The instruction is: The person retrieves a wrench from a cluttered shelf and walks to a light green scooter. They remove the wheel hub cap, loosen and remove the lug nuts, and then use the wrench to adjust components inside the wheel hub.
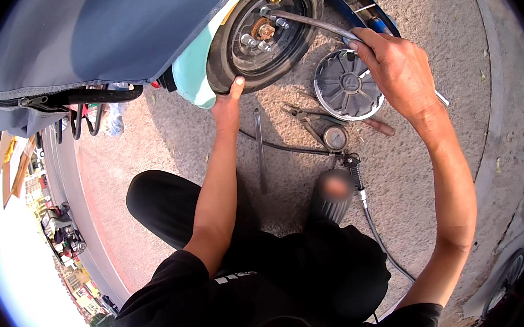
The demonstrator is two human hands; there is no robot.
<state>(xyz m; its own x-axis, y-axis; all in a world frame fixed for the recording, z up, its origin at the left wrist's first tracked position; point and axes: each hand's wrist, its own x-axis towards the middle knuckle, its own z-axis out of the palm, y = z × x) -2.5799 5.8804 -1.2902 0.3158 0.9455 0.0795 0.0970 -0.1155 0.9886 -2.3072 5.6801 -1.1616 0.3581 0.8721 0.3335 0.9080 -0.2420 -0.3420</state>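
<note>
My right hand (391, 71) is closed around a long metal tire lever (312, 22), which slants up and left. The lever's far tip is over the wheel's hub area, near the studs and nuts; whether it touches them I cannot tell. The wheel (237, 60) has a black tire, a dark rim and a rusty centre nut, and it sits under a pale green fender (193, 85). At the tire's lower edge my left hand (227, 103) holds on, thumb against the sidewall, other fingers hidden. A grey round wheel cover (350, 84) lies on the ground below my right hand.
A second metal bar (260, 148), pliers (308, 125) and an air gauge (335, 138) with a hose (373, 225) lie on the rough ground before my knees. A blue jack-like frame (370, 7) stands beside the wheel. Grey fabric (95, 41) covers the vehicle at upper left.
</note>
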